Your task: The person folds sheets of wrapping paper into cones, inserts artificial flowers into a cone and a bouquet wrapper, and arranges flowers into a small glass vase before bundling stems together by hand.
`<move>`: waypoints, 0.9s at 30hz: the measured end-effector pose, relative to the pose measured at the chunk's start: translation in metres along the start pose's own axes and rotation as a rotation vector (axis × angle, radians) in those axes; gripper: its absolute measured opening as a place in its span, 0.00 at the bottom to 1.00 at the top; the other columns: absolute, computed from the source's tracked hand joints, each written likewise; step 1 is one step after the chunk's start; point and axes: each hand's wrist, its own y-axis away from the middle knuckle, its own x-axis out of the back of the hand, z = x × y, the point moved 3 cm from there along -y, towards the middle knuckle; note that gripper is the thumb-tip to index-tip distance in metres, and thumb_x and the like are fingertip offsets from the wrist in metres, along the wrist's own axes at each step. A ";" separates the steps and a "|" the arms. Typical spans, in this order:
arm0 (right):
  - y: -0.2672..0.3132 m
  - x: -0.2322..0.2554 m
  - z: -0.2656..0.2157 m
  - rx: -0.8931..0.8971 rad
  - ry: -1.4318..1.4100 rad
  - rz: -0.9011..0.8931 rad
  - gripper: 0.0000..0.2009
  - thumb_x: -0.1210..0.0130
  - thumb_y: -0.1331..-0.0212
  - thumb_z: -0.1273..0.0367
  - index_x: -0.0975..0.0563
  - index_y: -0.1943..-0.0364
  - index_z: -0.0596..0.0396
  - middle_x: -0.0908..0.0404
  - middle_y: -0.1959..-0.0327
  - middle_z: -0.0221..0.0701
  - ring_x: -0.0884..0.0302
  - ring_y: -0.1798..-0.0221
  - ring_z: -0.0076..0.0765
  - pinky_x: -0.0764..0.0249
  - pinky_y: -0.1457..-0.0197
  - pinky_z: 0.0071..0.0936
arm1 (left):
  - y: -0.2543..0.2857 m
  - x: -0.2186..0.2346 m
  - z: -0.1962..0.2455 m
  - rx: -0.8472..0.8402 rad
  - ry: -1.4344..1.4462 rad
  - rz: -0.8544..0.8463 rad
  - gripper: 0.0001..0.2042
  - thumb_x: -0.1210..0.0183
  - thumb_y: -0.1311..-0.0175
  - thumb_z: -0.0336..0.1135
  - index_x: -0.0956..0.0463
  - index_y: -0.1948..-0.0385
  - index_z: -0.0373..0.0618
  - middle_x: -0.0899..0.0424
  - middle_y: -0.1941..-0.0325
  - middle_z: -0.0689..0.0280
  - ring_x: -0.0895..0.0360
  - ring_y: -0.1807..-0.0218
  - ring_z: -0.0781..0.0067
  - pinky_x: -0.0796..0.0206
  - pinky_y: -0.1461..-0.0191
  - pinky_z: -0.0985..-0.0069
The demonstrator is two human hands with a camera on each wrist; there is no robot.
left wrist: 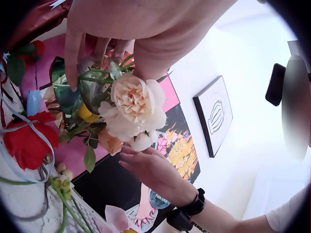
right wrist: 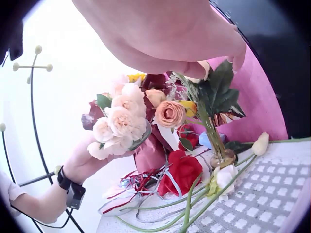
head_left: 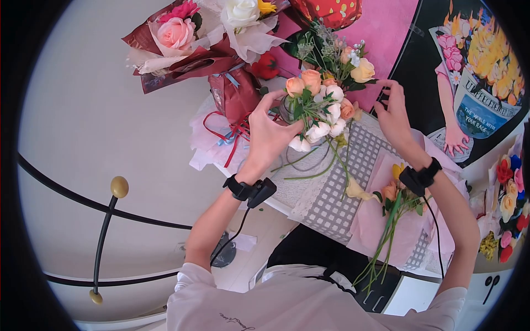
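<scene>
My left hand (head_left: 270, 129) grips a clear glass vase (left wrist: 90, 87) with white and peach flowers (head_left: 331, 116) in it. The vase is tilted, blooms facing right, and is partly hidden behind my fingers and the flowers. To the right of the blooms is my right hand (head_left: 395, 110), its fingers loosely bent, with nothing seen in its grasp. Its fingertips come right up to the dark green leaves (right wrist: 221, 90) and a pale yellow rose (head_left: 362, 70) of another arrangement behind. That arrangement's stems stand in a small vase (right wrist: 223, 158) on the table.
A burgundy-wrapped bouquet (head_left: 234, 94) stands at the back left, above red ribbons (head_left: 234, 138). Loose stems and a calla lily (head_left: 358, 190) lie on the checked cloth (head_left: 326, 215). At front right, flowers rest on pink paper (head_left: 364, 226). A black painted picture (head_left: 430, 71) stands behind.
</scene>
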 end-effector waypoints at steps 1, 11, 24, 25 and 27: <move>0.002 0.008 -0.013 0.062 0.020 0.032 0.25 0.47 0.40 0.80 0.31 0.37 0.56 0.31 0.37 0.43 0.33 0.32 0.49 0.33 0.31 0.39 | 0.002 -0.002 0.000 -0.010 -0.030 -0.022 0.30 0.27 0.49 0.25 0.24 0.40 0.34 0.16 0.45 0.56 0.18 0.48 0.76 0.17 0.50 0.77; 0.041 0.045 -0.106 0.987 0.484 -0.020 0.23 0.36 0.47 0.73 0.16 0.44 0.38 0.22 0.37 0.33 0.25 0.37 0.45 0.21 0.36 0.41 | 0.013 -0.017 0.052 0.041 0.137 -0.161 0.29 0.26 0.46 0.26 0.24 0.40 0.36 0.16 0.45 0.60 0.20 0.47 0.81 0.19 0.52 0.79; 0.048 0.089 -0.134 0.793 0.230 -0.447 0.23 0.32 0.54 0.73 0.19 0.49 0.52 0.18 0.49 0.36 0.17 0.53 0.49 0.20 0.52 0.39 | 0.020 -0.059 0.055 0.556 0.855 -0.734 0.33 0.34 0.37 0.25 0.34 0.28 0.37 0.21 0.33 0.61 0.20 0.35 0.72 0.26 0.32 0.72; 0.045 0.090 -0.133 0.794 0.166 -0.411 0.25 0.30 0.53 0.70 0.21 0.46 0.53 0.17 0.52 0.39 0.18 0.54 0.54 0.20 0.51 0.43 | 0.022 -0.060 0.054 0.506 0.913 -0.798 0.31 0.37 0.31 0.31 0.37 0.26 0.39 0.23 0.29 0.61 0.21 0.33 0.70 0.27 0.29 0.71; 0.040 0.091 -0.139 0.741 0.121 -0.411 0.25 0.30 0.52 0.68 0.21 0.46 0.54 0.17 0.53 0.40 0.18 0.54 0.56 0.21 0.51 0.44 | 0.026 -0.058 0.057 0.542 1.016 -0.792 0.28 0.38 0.31 0.27 0.34 0.29 0.37 0.22 0.31 0.60 0.20 0.33 0.69 0.27 0.29 0.70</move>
